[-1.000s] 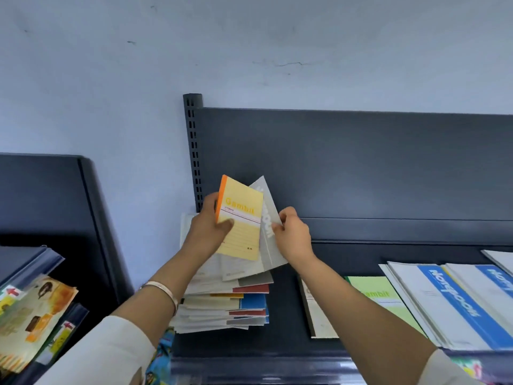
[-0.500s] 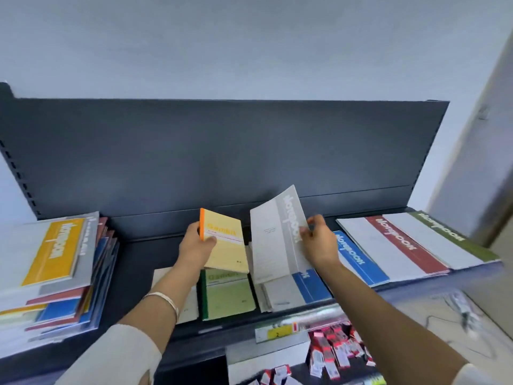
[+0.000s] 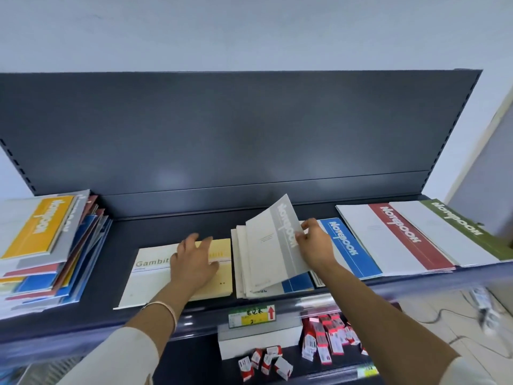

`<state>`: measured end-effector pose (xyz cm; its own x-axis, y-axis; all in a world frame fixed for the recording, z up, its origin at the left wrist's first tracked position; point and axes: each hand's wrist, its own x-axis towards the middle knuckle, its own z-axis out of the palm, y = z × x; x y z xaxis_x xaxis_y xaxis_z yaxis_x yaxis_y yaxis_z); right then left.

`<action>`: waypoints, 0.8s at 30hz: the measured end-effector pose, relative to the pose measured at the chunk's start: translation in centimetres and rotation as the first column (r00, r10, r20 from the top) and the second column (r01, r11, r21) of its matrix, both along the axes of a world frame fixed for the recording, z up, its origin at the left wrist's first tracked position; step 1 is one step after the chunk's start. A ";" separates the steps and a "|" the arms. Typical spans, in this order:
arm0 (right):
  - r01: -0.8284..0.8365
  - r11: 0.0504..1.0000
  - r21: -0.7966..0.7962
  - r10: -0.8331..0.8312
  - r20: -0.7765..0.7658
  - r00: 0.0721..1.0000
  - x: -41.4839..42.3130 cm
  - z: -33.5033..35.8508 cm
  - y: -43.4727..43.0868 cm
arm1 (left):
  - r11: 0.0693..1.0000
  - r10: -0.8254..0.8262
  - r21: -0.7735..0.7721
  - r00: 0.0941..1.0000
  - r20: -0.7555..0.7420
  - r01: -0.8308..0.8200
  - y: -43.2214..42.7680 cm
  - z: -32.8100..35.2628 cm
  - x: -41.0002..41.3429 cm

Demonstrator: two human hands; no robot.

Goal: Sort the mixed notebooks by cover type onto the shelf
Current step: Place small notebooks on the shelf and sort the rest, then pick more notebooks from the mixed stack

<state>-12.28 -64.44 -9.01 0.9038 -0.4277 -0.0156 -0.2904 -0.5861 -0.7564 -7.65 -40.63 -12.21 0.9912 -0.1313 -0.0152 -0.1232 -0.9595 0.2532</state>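
Where a dark metal shelf (image 3: 172, 226) and its back panel (image 3: 249, 134) stand against a pale wall (image 3: 249, 31), a mixed pile of notebooks (image 3: 41, 245) sits at the left end. The left hand (image 3: 193, 263) lies flat, fingers spread, pressing a yellow Gambit notebook (image 3: 222, 273) onto the shelf. The right hand (image 3: 316, 245) pinches the right edge of a grey-banded notebook (image 3: 272, 245), tilted over a white-and-blue stack (image 3: 298, 283). Its long axis runs front to back, far end raised, grey band on the right.
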 end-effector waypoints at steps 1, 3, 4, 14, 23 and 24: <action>0.004 1.000 0.017 -0.004 -0.018 1.000 0.2 -0.1 0.1 | 0.995 -0.095 0.024 0.995 -0.022 0.096 -0.5 -0.2 0.1; 0.013 0.999 0.040 -0.010 -0.061 0.998 0.4 -0.3 0.3 | 0.971 -0.221 0.064 0.968 -0.122 0.230 -1.4 -0.4 0.1; 0.010 0.999 0.031 -0.007 -0.077 0.997 0.5 -0.5 0.5 | 0.959 -0.251 0.091 0.955 -0.160 0.267 -1.6 -0.6 0.1; -0.220 0.773 -0.595 0.030 -0.311 0.950 0.0 -2.5 2.2 | 0.937 -0.293 0.156 0.945 -0.143 0.314 -1.5 -0.4 1.3; -0.612 0.585 -0.533 0.334 -0.529 0.780 1.1 -3.3 4.4 | 0.933 -0.305 0.163 0.945 -0.121 0.322 -1.5 -0.4 1.5; -0.613 0.592 -0.524 0.338 -0.529 0.778 1.2 -3.5 4.3 | 0.931 -0.305 0.169 0.945 -0.120 0.322 -1.5 -0.3 1.4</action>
